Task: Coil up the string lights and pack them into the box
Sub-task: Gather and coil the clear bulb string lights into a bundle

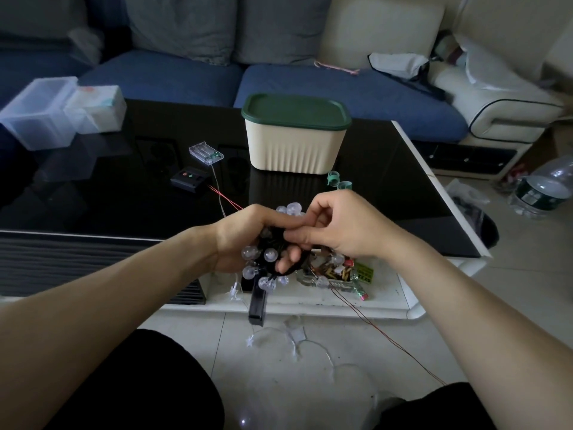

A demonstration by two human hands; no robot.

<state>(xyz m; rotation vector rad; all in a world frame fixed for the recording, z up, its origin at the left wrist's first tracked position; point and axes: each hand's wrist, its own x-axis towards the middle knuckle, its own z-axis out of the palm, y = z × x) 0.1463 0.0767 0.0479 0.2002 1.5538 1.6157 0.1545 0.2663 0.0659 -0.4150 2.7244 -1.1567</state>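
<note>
Your left hand curls around the bundle of clear-bulbed, black-wired string lights; your right hand pinches its wire from above. The cream ribbed box with closed green lid sits straight beyond your fingertips.

At the centre, the left hand cups a bundle of black-wired string lights with clear round bulbs; the right hand, at 3 o'clock of it, pinches the wire. A black battery pack hangs below at 6 o'clock. On the glossy black desk, a cream ribbed plastic box with a green lid stands at 12 o'clock, lid on. A clear battery case and a small black controller lie at 11 o'clock.
</note>
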